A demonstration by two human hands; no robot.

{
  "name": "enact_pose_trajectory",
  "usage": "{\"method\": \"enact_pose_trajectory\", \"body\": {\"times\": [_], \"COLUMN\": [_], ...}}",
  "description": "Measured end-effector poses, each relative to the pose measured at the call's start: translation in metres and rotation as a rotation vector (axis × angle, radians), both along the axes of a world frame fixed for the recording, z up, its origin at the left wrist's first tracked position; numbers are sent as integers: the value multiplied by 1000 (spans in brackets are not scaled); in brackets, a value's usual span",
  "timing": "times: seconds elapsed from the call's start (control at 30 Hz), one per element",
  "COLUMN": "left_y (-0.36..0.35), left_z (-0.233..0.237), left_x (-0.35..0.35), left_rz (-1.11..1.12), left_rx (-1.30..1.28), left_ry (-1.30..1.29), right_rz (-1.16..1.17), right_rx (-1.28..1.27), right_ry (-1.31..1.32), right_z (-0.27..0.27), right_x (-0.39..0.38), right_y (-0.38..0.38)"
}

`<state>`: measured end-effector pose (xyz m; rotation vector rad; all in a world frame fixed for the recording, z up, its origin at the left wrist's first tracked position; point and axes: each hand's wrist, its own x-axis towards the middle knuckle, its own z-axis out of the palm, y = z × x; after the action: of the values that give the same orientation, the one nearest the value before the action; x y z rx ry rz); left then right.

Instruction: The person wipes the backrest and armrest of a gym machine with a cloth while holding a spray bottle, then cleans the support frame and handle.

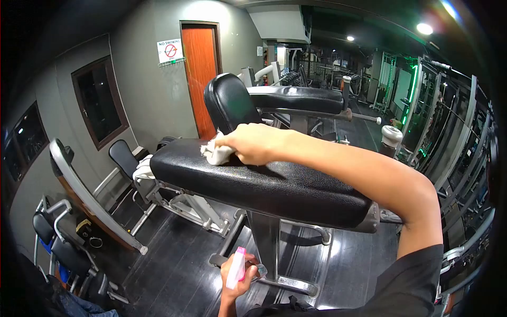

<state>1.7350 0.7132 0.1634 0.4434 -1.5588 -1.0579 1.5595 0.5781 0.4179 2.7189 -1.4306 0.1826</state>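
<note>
My right hand (253, 143) is closed around a crumpled white cloth (217, 152) and presses it on the top of a long black padded cushion (253, 193) of a gym machine. The right arm reaches across the cushion from the right side. Lower down, in front of the machine's post, my left hand (237, 277) grips a spray bottle (238, 264) with a pink and white head; its clear body is partly hidden by the fingers. Behind the cloth rises a black padded backrest (228, 100).
A second black pad (301, 99) with a metal bar (364, 118) lies beyond the cushion. The machine's steel foot (296, 285) rests on the dark floor. More gym machines (79, 253) stand at left, and racks (449, 116) line the right. A wooden door (200, 74) is at the back.
</note>
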Motion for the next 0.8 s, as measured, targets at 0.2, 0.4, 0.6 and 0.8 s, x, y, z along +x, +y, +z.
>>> {"method": "enact_pose_trajectory", "body": {"times": [0.2, 0.4, 0.6, 0.8], "left_y": [2, 6, 10, 12], "left_z": [-4, -2, -18, -17], "left_x": [2, 0, -6, -13], "left_rz": [46, 48, -48, -82], "left_rx": [6, -128, 73, 78], "left_ry": [-41, -168, -15, -60], "right_rz": [322, -193, 274, -269], "right_rx": [68, 17, -12, -146], "right_ry": [-203, -76, -202, -89], "right_z": [2, 6, 12, 7], "right_x": [-44, -71, -85, -105], "right_y": [34, 52, 108, 139]}}
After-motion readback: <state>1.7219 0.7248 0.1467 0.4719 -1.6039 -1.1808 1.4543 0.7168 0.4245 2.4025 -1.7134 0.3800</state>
